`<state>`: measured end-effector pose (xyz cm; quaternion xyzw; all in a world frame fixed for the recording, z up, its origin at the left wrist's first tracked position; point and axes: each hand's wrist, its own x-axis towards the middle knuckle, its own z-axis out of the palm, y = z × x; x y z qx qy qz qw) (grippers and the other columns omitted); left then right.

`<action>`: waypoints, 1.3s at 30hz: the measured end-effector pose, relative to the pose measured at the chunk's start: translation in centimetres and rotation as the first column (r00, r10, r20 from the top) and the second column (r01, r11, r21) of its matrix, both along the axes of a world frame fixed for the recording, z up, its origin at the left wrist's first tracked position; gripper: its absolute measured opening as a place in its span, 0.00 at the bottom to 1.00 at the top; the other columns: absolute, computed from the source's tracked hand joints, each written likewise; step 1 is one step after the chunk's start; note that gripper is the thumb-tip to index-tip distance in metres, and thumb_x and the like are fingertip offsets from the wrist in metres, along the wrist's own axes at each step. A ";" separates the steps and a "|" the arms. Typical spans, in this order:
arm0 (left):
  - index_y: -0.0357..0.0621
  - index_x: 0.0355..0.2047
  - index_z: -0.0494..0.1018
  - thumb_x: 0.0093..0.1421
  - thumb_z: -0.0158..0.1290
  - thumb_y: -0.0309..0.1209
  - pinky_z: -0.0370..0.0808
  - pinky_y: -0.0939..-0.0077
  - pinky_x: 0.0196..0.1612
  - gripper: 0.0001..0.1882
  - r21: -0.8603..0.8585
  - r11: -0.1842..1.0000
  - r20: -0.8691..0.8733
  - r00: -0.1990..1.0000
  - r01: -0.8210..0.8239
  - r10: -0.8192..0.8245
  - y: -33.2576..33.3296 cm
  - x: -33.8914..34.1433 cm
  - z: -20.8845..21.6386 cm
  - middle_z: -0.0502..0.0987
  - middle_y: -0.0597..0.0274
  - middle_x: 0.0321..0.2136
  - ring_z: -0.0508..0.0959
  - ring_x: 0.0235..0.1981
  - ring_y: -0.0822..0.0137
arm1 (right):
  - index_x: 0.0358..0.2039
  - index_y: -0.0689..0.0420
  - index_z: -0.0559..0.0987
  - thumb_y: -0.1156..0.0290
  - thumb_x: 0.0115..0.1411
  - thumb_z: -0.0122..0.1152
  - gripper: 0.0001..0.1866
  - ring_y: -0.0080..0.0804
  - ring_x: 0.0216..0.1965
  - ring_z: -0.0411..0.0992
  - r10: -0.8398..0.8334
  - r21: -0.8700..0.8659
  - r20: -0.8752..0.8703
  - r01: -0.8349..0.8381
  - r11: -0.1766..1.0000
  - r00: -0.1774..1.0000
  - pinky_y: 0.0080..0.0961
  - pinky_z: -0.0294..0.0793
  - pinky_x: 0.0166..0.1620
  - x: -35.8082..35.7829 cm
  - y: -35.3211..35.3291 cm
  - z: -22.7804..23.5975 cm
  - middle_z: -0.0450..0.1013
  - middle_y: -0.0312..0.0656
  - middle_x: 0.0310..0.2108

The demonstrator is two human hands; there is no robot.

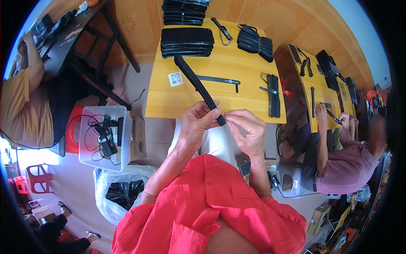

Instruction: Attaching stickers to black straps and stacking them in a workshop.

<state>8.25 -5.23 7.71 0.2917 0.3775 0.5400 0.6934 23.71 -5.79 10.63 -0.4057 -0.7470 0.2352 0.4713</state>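
A long, narrow black strip point(196, 80), like a slim folded case, slants up from my hands over the yellow table's near edge. My left hand point(199, 122) grips it near its lower end, thumb and fingers wrapped round it. At that end the fingertips of my right hand point(248, 129) pinch its tip. Beyond it on the table lies a flat black strap point(220, 80), partly crossed by the strip. A white label point(175, 79) lies to its left. Behind are a stack of flat black cases point(187, 42) and a bundle of black pieces point(255, 43).
Another black bundle point(274, 96) lies at the yellow table's point(163, 103) right side. To my left are a clear bin point(123, 142) with cables and adapters and a plastic bag point(103, 199) holding black items. People sit at a dark table point(63, 48) left and another yellow table point(306, 91) right.
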 end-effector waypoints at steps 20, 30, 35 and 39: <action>0.34 0.39 0.71 0.51 0.59 0.26 0.75 0.85 0.29 0.15 0.034 0.992 -0.046 0.991 -0.121 0.123 -0.3 0.0 0.0 0.75 0.64 0.28 0.75 0.27 0.77 | 0.30 0.66 0.76 0.87 0.47 0.57 0.08 0.38 0.28 0.74 0.055 0.002 0.112 -0.056 0.998 0.992 0.24 0.73 0.31 -0.3 0.0 0.3 0.73 0.47 0.28; 0.34 0.39 0.71 0.52 0.59 0.26 0.75 0.86 0.28 0.15 0.009 0.996 -0.043 0.995 -0.091 0.091 -0.2 -0.3 -0.1 0.75 0.64 0.28 0.74 0.26 0.78 | 0.30 0.66 0.73 0.87 0.49 0.55 0.07 0.41 0.27 0.73 0.041 0.008 0.109 -0.042 0.999 0.993 0.27 0.72 0.29 -0.8 0.0 -0.3 0.71 0.47 0.27; 0.34 0.39 0.71 0.52 0.58 0.26 0.74 0.86 0.28 0.15 0.033 0.993 -0.006 0.994 -0.109 0.110 -0.1 -0.2 -0.2 0.75 0.64 0.28 0.74 0.26 0.78 | 0.30 0.65 0.73 0.87 0.49 0.55 0.07 0.42 0.27 0.73 -0.047 0.090 0.128 0.036 0.995 0.991 0.28 0.72 0.28 -1.6 -0.7 -0.5 0.70 0.47 0.27; 0.33 0.40 0.71 0.53 0.57 0.25 0.74 0.86 0.28 0.15 0.069 0.991 -0.032 0.992 -0.117 0.119 0.0 -0.2 0.0 0.75 0.64 0.28 0.74 0.26 0.78 | 0.31 0.63 0.72 0.85 0.49 0.56 0.08 0.44 0.26 0.72 -0.156 0.169 0.118 0.135 0.976 0.981 0.30 0.71 0.27 -2.0 -0.8 -1.4 0.70 0.47 0.27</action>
